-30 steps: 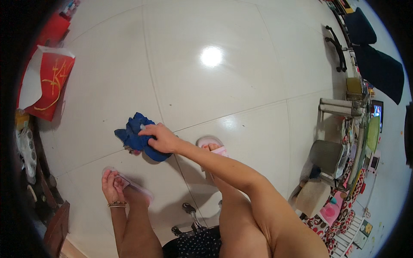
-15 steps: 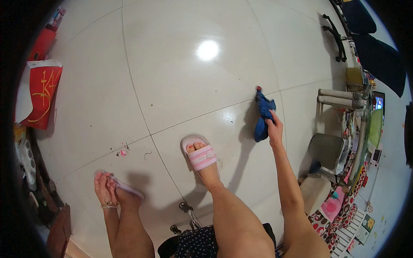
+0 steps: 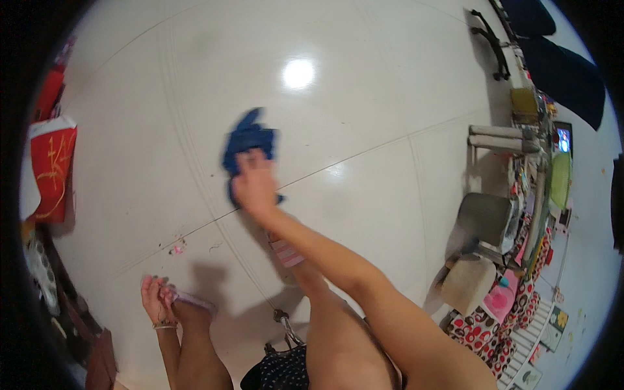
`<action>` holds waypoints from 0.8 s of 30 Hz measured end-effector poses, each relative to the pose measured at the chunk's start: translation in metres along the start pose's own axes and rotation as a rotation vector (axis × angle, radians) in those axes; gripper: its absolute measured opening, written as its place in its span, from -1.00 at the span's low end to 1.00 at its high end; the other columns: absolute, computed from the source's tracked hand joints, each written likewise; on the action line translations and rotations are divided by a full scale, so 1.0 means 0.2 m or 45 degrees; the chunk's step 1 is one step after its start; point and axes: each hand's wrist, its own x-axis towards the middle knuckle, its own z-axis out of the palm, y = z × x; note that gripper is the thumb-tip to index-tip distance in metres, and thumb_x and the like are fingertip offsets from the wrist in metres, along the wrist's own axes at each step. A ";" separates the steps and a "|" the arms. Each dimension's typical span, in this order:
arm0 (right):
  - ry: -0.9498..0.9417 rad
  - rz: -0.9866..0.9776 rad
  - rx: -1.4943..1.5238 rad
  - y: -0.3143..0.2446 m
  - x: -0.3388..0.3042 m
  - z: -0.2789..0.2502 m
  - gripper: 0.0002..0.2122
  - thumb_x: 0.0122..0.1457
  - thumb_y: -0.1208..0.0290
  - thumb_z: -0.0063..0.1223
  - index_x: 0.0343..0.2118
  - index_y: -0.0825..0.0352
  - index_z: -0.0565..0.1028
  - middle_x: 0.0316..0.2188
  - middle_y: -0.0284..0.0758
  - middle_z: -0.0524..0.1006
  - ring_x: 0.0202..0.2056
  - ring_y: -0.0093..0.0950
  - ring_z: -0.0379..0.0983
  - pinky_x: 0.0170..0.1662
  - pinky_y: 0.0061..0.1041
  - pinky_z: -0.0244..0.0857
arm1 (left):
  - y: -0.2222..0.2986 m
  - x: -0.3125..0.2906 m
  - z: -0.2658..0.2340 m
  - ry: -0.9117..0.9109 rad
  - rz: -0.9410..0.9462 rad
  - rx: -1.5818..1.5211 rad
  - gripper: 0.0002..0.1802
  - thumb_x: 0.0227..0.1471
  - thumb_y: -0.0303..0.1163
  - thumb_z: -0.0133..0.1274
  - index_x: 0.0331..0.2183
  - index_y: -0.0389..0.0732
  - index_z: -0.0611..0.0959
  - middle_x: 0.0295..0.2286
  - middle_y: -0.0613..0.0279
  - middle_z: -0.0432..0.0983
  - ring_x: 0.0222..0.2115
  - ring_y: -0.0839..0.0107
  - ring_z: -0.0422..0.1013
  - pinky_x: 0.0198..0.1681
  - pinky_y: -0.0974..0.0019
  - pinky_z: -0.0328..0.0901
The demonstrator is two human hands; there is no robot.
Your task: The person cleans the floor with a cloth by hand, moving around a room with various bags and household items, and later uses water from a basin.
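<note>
A crumpled dark blue cloth (image 3: 252, 136) lies on the pale tiled floor ahead of me, slightly blurred. My right hand (image 3: 256, 185) is on top of it, fingers pressed into the fabric. That forearm crosses over my right foot and hides most of its pink striped slipper (image 3: 288, 252). At the lower left, my left hand (image 3: 156, 302) hangs beside my left foot, with a bracelet on the wrist. Its fingers are loosely extended and hold nothing. The other slipper (image 3: 195, 301) shows next to it.
Pink scraps and dark crumbs (image 3: 175, 248) lie on the floor between the cloth and my left hand. A red paper bag (image 3: 53, 172) stands at the left edge. Along the right are a grey stool (image 3: 484, 221), a beige box-like object (image 3: 468, 284) and a black chair base (image 3: 491, 45).
My right hand has swung left with the blue cloth, from the right of my foot to ahead of it. The cloth is now spread wider on the floor. My left hand stays by my foot.
</note>
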 end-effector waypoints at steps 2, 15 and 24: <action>-0.264 -0.019 0.155 -0.25 0.05 0.07 -0.62 -0.16 0.46 -0.02 -0.17 0.29 0.37 -0.07 -0.12 0.24 -0.15 -0.10 0.18 -0.16 -0.22 0.26 | -0.02 0.03 -0.04 0.067 0.004 0.011 -0.62 0.00 -0.45 -0.06 -0.10 -0.22 0.30 -0.43 0.21 0.43 -0.64 0.56 0.26 -0.66 0.56 0.18; -0.189 0.636 1.339 0.47 0.14 -0.61 -0.66 -0.05 0.46 -0.01 -0.14 0.28 0.46 -0.53 -0.49 0.42 -0.55 -0.71 0.23 -0.52 -0.73 0.10 | 0.04 0.00 0.04 0.181 -0.024 0.174 -0.60 -0.01 -0.42 -0.04 -0.09 -0.17 0.30 -0.42 0.24 0.46 -0.65 0.56 0.31 -0.70 0.57 0.22; 0.755 0.985 0.182 1.74 -0.37 -1.02 -0.64 -0.05 0.41 -0.01 -0.15 0.45 0.42 -0.13 -0.09 0.40 -0.09 -0.26 0.32 -0.01 -0.41 0.16 | 0.03 0.05 0.09 0.027 0.035 0.210 -0.67 0.00 -0.46 -0.09 -0.14 -0.19 0.30 -0.45 0.20 0.42 -0.70 0.54 0.29 -0.74 0.54 0.20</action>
